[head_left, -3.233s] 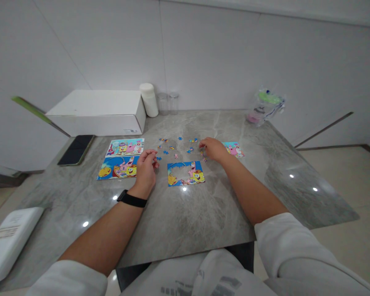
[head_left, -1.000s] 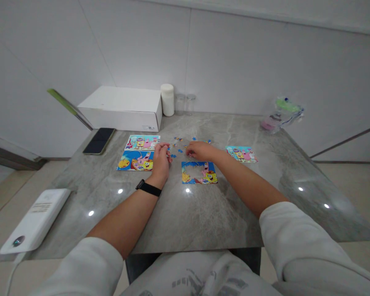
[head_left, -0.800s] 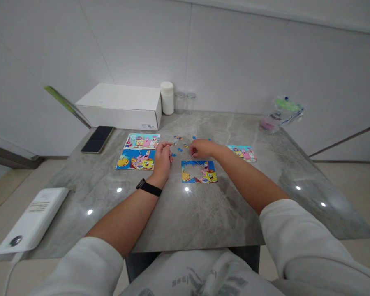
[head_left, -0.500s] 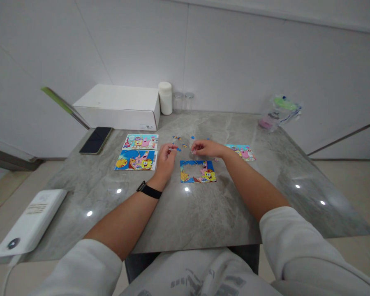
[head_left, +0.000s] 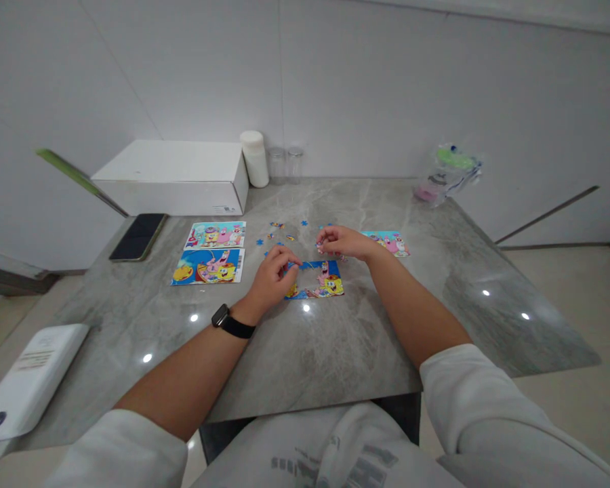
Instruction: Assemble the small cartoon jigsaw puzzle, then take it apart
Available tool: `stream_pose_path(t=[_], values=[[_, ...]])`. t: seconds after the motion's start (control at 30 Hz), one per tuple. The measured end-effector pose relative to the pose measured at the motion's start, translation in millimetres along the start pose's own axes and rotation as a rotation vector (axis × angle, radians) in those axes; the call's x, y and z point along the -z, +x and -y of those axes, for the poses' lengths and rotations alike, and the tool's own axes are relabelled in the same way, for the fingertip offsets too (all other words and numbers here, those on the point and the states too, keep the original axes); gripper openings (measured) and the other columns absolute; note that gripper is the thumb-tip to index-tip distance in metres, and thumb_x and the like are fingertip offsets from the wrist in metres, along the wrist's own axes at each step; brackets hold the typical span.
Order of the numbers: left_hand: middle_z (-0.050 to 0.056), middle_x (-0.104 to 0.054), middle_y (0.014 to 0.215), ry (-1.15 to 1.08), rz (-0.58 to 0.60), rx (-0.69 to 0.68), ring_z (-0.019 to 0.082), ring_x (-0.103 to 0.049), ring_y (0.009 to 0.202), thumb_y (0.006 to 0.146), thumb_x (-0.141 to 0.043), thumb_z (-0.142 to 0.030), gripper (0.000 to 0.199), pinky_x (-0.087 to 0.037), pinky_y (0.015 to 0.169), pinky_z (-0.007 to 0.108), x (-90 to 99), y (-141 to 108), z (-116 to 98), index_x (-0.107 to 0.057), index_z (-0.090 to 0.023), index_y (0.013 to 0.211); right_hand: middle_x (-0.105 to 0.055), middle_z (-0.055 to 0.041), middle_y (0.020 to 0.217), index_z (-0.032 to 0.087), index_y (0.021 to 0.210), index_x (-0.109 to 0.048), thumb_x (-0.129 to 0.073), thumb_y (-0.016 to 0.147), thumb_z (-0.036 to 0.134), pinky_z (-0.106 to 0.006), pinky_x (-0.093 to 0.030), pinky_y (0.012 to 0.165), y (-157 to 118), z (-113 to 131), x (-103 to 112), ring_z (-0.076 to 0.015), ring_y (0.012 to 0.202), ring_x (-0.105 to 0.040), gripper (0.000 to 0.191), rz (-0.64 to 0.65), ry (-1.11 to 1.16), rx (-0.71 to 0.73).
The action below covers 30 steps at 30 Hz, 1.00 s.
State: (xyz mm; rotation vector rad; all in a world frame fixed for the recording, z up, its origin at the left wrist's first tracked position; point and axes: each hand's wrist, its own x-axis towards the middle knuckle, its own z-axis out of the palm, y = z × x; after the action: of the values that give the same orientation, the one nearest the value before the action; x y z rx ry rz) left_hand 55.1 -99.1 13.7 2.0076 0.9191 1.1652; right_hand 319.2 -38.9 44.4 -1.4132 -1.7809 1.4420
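A partly assembled jigsaw puzzle (head_left: 334,287) with a cartoon picture lies flat on the table, a gap showing grey in its middle. My left hand (head_left: 274,276), a black watch on its wrist, covers the puzzle's left side with thumb and forefinger slightly apart. Just beyond the puzzle's top edge is my right hand (head_left: 339,241), its fingertips pinched on a small pinkish puzzle piece (head_left: 319,249). Loose blue pieces (head_left: 304,223) and orange-and-blue pieces (head_left: 277,225) lie scattered behind the hands. Some pieces under my right hand are partly hidden.
Two picture cards (head_left: 207,266) lie at left, and another puzzle picture (head_left: 391,242) sits behind my right forearm. Around the table stand a phone (head_left: 138,237), white box (head_left: 170,196), white bottle (head_left: 255,159), two clear jars (head_left: 295,166), plastic bag (head_left: 444,177) and white device (head_left: 33,379).
My left hand has moved right and nearer, from beside the puzzle onto its left part. My right hand stays pinched above the puzzle. The whole view has shifted slightly.
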Motion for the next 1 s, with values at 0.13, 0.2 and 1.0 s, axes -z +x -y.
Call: stream_pose_path(t=[0.13, 0.2, 1.0], values=[[0.008, -0.064, 0.107, 0.09, 0.176, -0.107, 0.024, -0.062, 0.101, 0.093, -0.063, -0.027, 0.018, -0.052, 0.094, 0.04, -3.4, -6, -5, -0.079, -0.024, 0.1, -0.075, -0.0003, 0.084, 0.018, 0.092, -0.065, -0.077, 0.079, 0.027, -0.019, -0.042, 0.056, -3, 1, 4, -0.0118, 0.068, -0.064, 0.02, -0.005, -0.081, -0.02], [0.01, -0.065, 0.111, 0.128, 0.253, -0.146, 0.025, -0.062, 0.103, 0.093, -0.064, -0.026, 0.02, -0.051, 0.095, 0.041, -5.2, -8, -7, -0.081, -0.025, 0.103, -0.073, 0.0009, 0.081, 0.018, 0.091, -0.067, -0.075, 0.081, 0.028, -0.02, -0.043, 0.057, -4, 2, 5, -0.0118, 0.067, -0.062, 0.016, -0.003, -0.164, -0.008], [0.008, -0.066, 0.108, 0.376, 0.504, -0.266, 0.024, -0.06, 0.102, 0.098, -0.065, -0.035, 0.025, -0.044, 0.09, 0.041, -9.8, -16, -11, -0.084, -0.03, 0.113, -0.082, -0.0027, 0.088, 0.018, 0.092, -0.078, -0.076, 0.086, 0.021, -0.021, -0.049, 0.068, -9, 14, -18, -0.0156, 0.08, -0.073, 0.008, 0.2, -0.584, -0.093]])
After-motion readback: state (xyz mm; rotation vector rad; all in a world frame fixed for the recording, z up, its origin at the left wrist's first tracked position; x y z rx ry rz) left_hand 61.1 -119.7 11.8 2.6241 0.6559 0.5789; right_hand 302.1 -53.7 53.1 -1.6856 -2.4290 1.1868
